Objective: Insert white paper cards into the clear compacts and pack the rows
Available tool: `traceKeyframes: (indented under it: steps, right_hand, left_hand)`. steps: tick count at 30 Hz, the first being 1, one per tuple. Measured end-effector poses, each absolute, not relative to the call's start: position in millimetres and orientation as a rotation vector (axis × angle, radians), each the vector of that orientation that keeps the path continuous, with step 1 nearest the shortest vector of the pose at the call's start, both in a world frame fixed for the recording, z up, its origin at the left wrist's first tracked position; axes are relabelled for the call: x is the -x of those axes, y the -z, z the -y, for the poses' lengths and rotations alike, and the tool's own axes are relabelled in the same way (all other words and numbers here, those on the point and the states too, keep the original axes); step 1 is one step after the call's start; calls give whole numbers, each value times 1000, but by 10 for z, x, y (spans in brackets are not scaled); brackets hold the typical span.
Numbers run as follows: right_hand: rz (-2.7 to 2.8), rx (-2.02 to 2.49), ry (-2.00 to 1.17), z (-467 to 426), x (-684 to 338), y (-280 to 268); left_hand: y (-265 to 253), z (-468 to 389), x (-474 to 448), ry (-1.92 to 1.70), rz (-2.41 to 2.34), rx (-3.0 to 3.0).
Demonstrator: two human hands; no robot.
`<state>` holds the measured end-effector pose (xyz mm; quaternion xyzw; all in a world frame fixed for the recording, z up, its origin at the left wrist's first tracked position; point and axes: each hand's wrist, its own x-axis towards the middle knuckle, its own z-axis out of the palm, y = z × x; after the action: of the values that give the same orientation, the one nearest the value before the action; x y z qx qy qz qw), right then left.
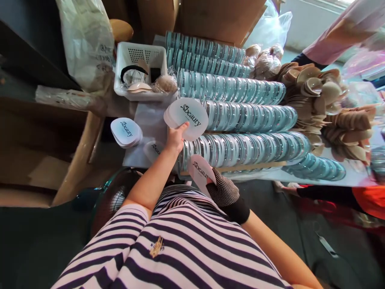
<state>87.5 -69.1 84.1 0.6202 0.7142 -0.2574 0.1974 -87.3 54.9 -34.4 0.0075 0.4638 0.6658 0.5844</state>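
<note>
My bare left hand [176, 137] grips a small stack of rounded translucent cards [192, 110] printed "Sbeauty", thumb on top, above the near end of the rows of clear plastic cases. In a dark knitted glove, my right hand [224, 188] holds another printed card [200, 170], tilted, close to my striped shirt; whether it is one or more I cannot tell. Left of my hands, a pile of the same cards [124, 131] lies at the table's edge. Another card [153, 151] rests partly behind my left forearm. Long rows of nested clear cases [246, 148] stretch to the right.
A white plastic basket [120, 60] with a black band and beige pieces stands behind. Beige cups [313, 88] are heaped at the right. A fan [114, 200] sits below the table's left end, beside an open cardboard box [69, 168]. Other people's arms [345, 30] show at right.
</note>
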Motion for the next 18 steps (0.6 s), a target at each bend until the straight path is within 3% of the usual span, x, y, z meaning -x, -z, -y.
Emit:
traceKeyframes:
  steps: [3, 9, 13, 18]
  right_hand:
    - [-1999, -1705, 825, 520, -614, -643]
    - [-1995, -1826, 685, 393, -441, -309]
    - [-2170, -1858, 711, 517, -599, -227]
    - [-2326, -1876, 756, 624, -728, -158]
  left_hand:
    - [326, -551, 809, -1548, -1088, -20]
    - [426, -502, 1013, -1561, -1096, 42]
    - [738, -163, 1523, -1561, -1134, 11]
    - [1324, 420, 1911, -1265, -1418, 42]
